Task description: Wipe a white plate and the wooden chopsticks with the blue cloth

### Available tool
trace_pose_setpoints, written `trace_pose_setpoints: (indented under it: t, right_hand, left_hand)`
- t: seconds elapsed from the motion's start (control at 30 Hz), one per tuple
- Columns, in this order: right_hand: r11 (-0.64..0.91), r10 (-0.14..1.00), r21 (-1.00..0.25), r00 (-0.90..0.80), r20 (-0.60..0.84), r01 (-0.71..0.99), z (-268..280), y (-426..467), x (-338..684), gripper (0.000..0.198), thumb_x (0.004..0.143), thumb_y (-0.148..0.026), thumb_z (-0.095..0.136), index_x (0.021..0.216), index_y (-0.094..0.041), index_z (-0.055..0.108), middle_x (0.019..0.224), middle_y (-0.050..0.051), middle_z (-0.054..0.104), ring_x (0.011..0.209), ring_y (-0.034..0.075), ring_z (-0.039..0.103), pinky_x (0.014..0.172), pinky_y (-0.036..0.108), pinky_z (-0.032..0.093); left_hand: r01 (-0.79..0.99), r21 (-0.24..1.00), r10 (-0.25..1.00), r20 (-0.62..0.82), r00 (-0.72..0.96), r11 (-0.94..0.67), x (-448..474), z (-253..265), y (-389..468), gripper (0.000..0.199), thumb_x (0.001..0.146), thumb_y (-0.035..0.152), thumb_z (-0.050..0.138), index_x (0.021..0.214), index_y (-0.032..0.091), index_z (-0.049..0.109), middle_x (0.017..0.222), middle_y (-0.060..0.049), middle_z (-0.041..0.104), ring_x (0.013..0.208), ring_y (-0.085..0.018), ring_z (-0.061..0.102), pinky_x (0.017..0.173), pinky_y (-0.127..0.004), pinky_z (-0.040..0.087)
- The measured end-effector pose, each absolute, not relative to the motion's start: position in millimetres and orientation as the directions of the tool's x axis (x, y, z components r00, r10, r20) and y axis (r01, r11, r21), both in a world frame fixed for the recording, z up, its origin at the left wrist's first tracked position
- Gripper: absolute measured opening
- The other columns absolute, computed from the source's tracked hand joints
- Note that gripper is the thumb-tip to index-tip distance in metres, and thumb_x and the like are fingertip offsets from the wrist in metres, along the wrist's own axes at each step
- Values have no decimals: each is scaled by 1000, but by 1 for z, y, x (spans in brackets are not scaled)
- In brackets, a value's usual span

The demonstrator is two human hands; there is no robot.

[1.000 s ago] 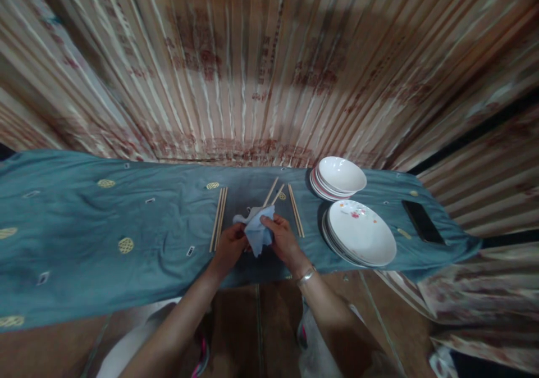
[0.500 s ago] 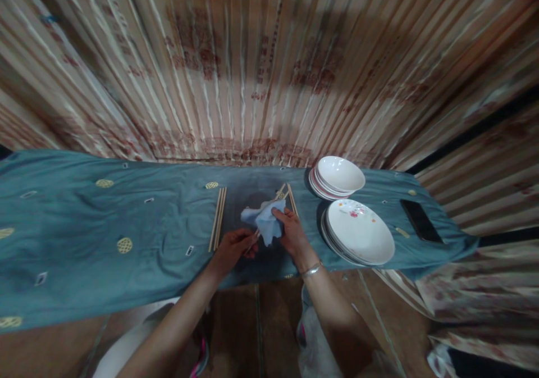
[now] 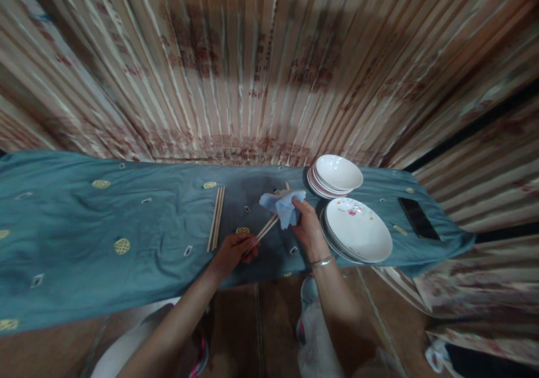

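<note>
Pinched in my left hand are the near ends of a pair of chopsticks, slanting up to the right. My right hand, with a silver bangle at the wrist, grips a light blue cloth. That cloth is folded around the far part of the chopsticks and hides their tips. Left of my hands, several more chopsticks lie side by side on the teal tablecloth. Behind the cloth, the tip of another chopstick pokes out; the rest of it is covered.
Right of my right hand stands a stack of floral plates, with a stack of white bowls behind it. A black phone lies near the table's right end. A patterned curtain hangs along the back edge.
My right hand has slid the cloth up and to the right along the chopsticks, baring more of their length. My left hand stays nearly in place.
</note>
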State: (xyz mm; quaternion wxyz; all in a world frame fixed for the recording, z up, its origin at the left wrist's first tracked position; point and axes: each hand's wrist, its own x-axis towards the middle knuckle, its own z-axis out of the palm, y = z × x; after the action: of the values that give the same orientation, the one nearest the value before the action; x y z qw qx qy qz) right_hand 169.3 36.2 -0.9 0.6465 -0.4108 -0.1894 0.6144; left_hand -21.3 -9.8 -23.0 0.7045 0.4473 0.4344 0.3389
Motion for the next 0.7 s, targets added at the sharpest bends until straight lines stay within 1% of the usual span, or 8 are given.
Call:
trace_pose_setpoints:
  t: [0.1, 0.23, 0.37, 0.53, 0.7]
  right_hand:
    - [-85, 953, -754, 168, -252, -651, -2, 36, 168, 20, 61, -25, 75, 74, -18, 63, 64, -4, 68, 59, 13, 64, 64, 26, 53]
    - [-115, 954, -755, 141, -266, -646, -3, 34, 164, 20, 61, -26, 75, 74, -17, 63, 63, -4, 68, 58, 14, 64, 63, 26, 53]
    - [-142, 955, -764, 114, -272, -630, -6, 31, 155, 23, 59, -27, 76, 76, -17, 64, 60, -3, 67, 63, 16, 66, 63, 27, 53]
    - [-160, 967, -774, 61, -247, -612, -9, 28, 145, 23, 60, -28, 76, 78, -18, 66, 62, -2, 68, 70, 18, 68, 67, 27, 53]
    - [-152, 968, -779, 68, -242, -609, -9, 27, 143, 20, 61, -29, 75, 77, -19, 67, 62, -2, 68, 72, 18, 68, 68, 28, 54]
  left_hand:
    - [-103, 923, 871, -305, 386, 369, -21, -26, -10, 35, 68, 46, 64, 63, 12, 58, 51, 2, 51, 40, -4, 37, 42, -21, 21]
    - [-127, 917, 876, -310, 369, 378, -20, -27, -9, 35, 68, 46, 64, 65, 12, 60, 49, 3, 48, 40, -4, 35, 43, -22, 19]
    - [-141, 907, 876, -328, 353, 396, -20, -26, -9, 36, 66, 47, 65, 66, 11, 61, 48, 4, 46, 41, -4, 34, 43, -21, 18]
    - [-160, 906, 884, -322, 338, 391, -20, -28, -8, 36, 65, 48, 65, 66, 12, 61, 49, 4, 46, 42, -5, 34, 42, -21, 18]
    - [-161, 912, 889, -308, 338, 377, -22, -28, -6, 36, 66, 48, 65, 66, 12, 61, 48, 5, 45, 42, -4, 32, 42, -21, 17]
